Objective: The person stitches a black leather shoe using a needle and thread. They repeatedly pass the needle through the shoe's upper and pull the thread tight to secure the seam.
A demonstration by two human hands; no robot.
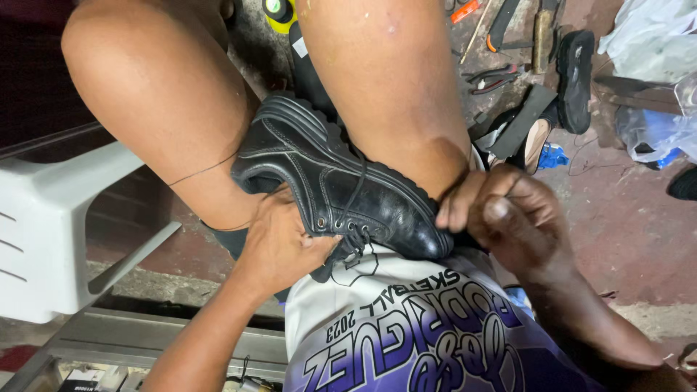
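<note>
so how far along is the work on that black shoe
Done so far: the black lace-up shoe is wedged between the knees, and a thin thread already runs from it across the thigh. In hand: the left hand steadies its laced side while the right hand grips at the toe end. How much of the seam is left cannot be told. Pliers and a loose sole lie untouched on the floor.

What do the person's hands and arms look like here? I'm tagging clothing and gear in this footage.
Both arms are bare from the forearms down: no sleeves, gloves, watch or rings show on the left hand or the right hand. The only clothing near them is a white and purple printed sports shirt on the torso.
</note>
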